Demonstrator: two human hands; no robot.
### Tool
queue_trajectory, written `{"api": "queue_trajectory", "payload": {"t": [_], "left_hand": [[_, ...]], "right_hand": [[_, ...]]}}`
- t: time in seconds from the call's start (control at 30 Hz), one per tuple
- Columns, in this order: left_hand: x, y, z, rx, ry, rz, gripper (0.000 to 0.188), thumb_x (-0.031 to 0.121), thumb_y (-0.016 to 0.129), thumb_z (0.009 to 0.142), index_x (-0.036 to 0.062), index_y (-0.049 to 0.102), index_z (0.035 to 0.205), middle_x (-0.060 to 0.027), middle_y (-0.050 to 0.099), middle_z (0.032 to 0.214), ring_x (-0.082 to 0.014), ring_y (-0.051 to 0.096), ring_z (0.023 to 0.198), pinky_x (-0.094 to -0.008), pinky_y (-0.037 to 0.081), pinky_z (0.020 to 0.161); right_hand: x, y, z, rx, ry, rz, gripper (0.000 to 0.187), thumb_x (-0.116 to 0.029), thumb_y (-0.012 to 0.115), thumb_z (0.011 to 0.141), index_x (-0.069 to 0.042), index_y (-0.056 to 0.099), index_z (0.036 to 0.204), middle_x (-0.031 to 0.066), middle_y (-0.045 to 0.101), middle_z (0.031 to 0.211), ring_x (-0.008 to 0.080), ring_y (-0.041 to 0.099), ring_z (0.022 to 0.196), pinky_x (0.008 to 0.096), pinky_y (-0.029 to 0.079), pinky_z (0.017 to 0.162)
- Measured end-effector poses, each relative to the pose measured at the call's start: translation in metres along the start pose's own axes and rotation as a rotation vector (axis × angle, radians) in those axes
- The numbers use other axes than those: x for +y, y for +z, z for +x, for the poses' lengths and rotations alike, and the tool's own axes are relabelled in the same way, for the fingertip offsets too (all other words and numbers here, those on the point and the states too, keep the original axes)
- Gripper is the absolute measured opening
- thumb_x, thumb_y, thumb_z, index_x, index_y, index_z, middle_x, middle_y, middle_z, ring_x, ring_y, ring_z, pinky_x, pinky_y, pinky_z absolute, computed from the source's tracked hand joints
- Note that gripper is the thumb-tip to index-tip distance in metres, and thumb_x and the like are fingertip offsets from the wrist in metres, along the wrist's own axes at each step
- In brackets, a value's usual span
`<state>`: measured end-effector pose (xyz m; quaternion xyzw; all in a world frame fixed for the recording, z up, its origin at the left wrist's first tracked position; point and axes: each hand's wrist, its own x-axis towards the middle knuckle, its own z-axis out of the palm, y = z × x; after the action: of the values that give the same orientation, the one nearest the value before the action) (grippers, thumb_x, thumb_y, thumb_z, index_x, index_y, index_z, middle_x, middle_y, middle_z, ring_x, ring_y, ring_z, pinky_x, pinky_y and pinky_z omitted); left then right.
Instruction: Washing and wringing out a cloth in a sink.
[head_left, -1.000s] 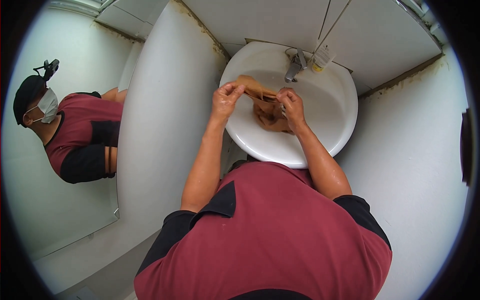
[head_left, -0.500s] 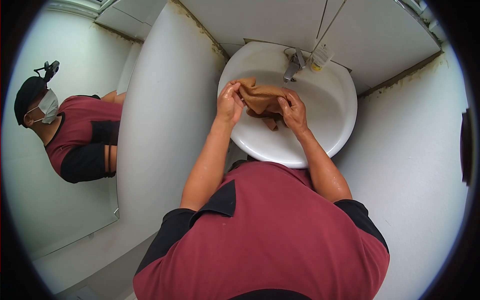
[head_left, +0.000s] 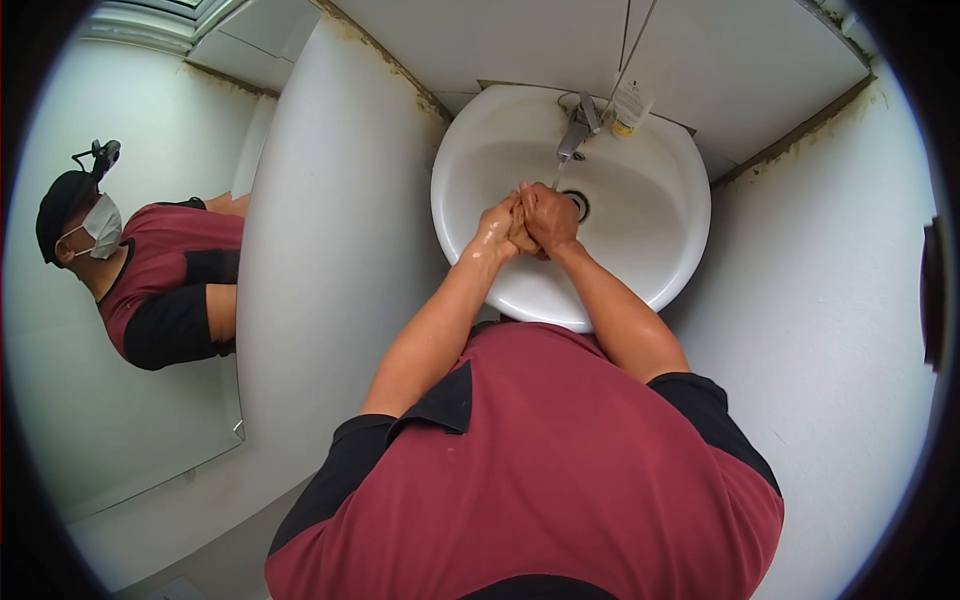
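Over the white washbasin [head_left: 480, 160], my left hand [head_left: 497, 222] and my right hand [head_left: 549, 214] are closed together on a brown cloth [head_left: 521, 235]. Only a little of the bunched cloth shows between the palms, the rest hidden by my fingers. My right hand lies partly over the left one, its back turned up. From the chrome tap [head_left: 577, 134] a thin stream of water runs down just beyond my fingers. The left wrist glistens wet. Right of my hands the dark drain hole [head_left: 577, 205] is partly visible.
A white squeeze tube with a yellow cap [head_left: 628, 108] stands on the basin's back rim, right of the tap. Pale walls close in on both sides. A mirror [head_left: 150, 420] on the left reflects my upper body.
The cloth was spread between both hands and is now bunched within them. My hands have come together near the tap, and water now runs from it.
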<state>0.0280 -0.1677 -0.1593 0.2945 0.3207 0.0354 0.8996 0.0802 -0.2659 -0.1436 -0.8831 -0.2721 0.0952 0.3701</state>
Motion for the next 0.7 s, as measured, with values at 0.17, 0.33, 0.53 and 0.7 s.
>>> {"api": "queue_trajectory", "payload": {"t": [0.17,0.33,0.53,0.7], "left_hand": [[-0.001,-0.022,0.0,0.004,-0.091,0.04,0.018,0.022,0.051,0.089,0.0052,0.058,0.084,-0.0042,0.053,0.068,-0.014,0.05,0.058,-0.0234,0.04,0.055],[-0.017,-0.017,0.013,-0.007,-0.177,0.097,0.022,0.025,0.053,0.089,0.006,0.059,0.079,-0.0025,0.052,0.061,-0.0132,0.048,0.051,-0.0215,0.039,0.048],[0.003,0.008,0.017,0.069,-0.16,0.197,0.022,0.025,0.054,0.088,0.0053,0.059,0.082,-0.0031,0.053,0.064,-0.0134,0.049,0.054,-0.0213,0.041,0.05],[0.032,0.058,0.024,0.208,-0.092,0.374,0.021,0.024,0.054,0.087,0.0037,0.06,0.089,-0.0051,0.057,0.075,-0.0143,0.053,0.063,-0.0222,0.044,0.058]], "right_hand": [[-0.034,0.011,-0.039,0.277,-0.229,0.045,0.036,-0.035,0.049,0.084,-0.007,0.063,0.067,0.0078,0.063,0.063,0.0267,0.054,0.051,0.033,0.042,0.05],[0.019,0.042,-0.005,0.391,-0.31,0.016,0.026,-0.025,0.055,0.082,-0.005,0.062,0.068,0.0071,0.06,0.061,0.0256,0.051,0.053,0.0322,0.042,0.053],[0.033,-0.011,0.001,-0.052,0.13,0.564,0.028,-0.029,0.056,0.083,-0.004,0.06,0.071,0.0099,0.059,0.073,0.0291,0.054,0.064,0.036,0.043,0.063],[0.041,-0.028,-0.005,-0.156,0.087,0.332,0.026,-0.028,0.058,0.081,-0.004,0.06,0.072,0.0112,0.06,0.079,0.0301,0.056,0.071,0.0363,0.044,0.066]]}}
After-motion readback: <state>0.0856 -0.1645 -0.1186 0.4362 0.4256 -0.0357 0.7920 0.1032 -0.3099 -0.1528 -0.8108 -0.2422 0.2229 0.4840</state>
